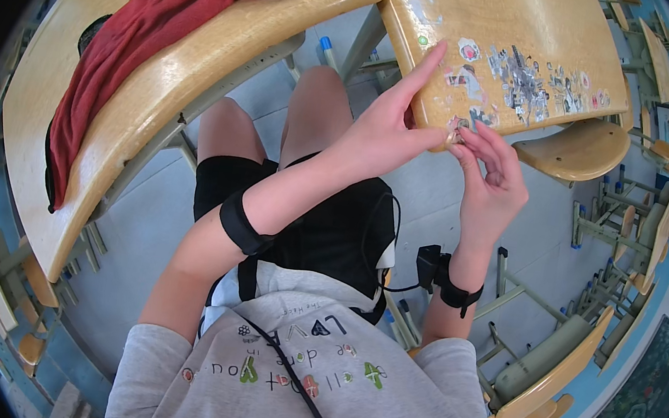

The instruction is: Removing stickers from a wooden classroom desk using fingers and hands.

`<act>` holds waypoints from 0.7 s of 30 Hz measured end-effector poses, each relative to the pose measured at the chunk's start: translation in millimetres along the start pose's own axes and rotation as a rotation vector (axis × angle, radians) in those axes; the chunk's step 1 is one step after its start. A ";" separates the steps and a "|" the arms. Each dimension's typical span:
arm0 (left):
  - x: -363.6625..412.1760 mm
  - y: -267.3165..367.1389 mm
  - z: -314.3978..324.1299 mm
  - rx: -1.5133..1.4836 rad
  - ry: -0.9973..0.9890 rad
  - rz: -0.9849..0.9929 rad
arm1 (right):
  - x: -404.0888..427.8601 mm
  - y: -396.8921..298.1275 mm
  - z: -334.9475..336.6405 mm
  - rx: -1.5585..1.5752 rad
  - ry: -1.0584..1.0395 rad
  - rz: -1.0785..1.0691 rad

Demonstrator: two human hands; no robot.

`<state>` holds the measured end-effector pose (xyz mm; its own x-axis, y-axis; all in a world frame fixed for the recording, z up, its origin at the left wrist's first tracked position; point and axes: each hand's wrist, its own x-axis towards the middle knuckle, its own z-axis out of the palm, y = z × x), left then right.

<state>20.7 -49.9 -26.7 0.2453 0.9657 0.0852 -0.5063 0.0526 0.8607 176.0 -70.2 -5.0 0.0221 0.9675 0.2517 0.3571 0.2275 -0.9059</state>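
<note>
At the near corner of a wooden school desk [558,23], my right hand [495,175] pinches a small sticker [458,129] between thumb and fingertips. The sticker lies against the desk's corner, and the fingers partly cover it. My left hand [392,122] is spread along the desk's edge, with its thumb tip touching the corner beside the sticker and its index finger extended over the edge. Its other fingers are hidden behind the hand. Worn, partly torn stickers [519,78] cover the desktop beyond my hands. A round sticker [469,50] lies near my left index fingertip.
A red cloth with black trim [162,31] lies on another wooden desk [201,67] at the left. A wooden stool seat [576,150] sits under the stickered desk's right side. More desks and chairs [547,367] stand around, with a chalkboard [629,414] at lower right.
</note>
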 end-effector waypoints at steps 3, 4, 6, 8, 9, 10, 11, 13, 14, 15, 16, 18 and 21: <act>0.7 0.1 3.4 0.010 0.024 0.007 | 1.6 0.2 -0.6 -0.001 -0.003 -0.011; 0.9 -0.3 4.4 0.010 0.023 0.006 | 2.1 -0.2 -0.8 -0.002 -0.002 -0.010; 1.5 -1.2 5.9 0.038 0.045 0.018 | 3.0 -1.1 -1.2 -0.003 -0.009 -0.008; 2.0 -2.2 5.7 0.066 0.054 0.022 | 3.2 -2.7 -2.6 -0.022 -0.039 -0.004; 2.0 -2.7 5.3 0.094 0.062 0.025 | 3.2 -3.4 -3.2 -0.042 -0.068 0.001; 2.2 -2.5 5.0 0.093 0.063 0.025 | 3.4 -3.9 -3.2 -0.042 -0.069 0.000; 2.4 -1.8 4.7 0.109 0.063 0.013 | 3.9 -4.2 -2.9 -0.043 -0.074 0.006; 2.3 -2.9 3.4 0.124 0.065 0.004 | 4.5 -4.5 -3.1 -0.044 -0.081 0.009; 1.6 -5.5 2.1 0.135 0.055 0.028 | 4.6 -4.7 -3.5 -0.048 -0.087 0.004; 1.8 -5.3 1.6 0.148 0.043 0.052 | 5.3 -4.7 -3.7 -0.051 -0.092 -0.001; 1.2 -4.3 0.2 0.148 0.043 0.055 | 6.0 -5.2 -3.7 -0.052 -0.092 -0.004; -1.1 0.4 -4.9 0.096 0.006 -0.016 | 6.8 -5.9 -4.0 -0.061 -0.097 -0.002; 0.4 7.7 -11.6 0.164 0.009 -0.153 | 10.6 -0.5 -3.5 -0.033 -0.074 -0.021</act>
<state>7.3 -46.1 -25.9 0.3007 0.9521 -0.0561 -0.3228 0.1570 0.9334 179.3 -60.4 -0.7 -0.0541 0.9683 0.2438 0.3871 0.2454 -0.8888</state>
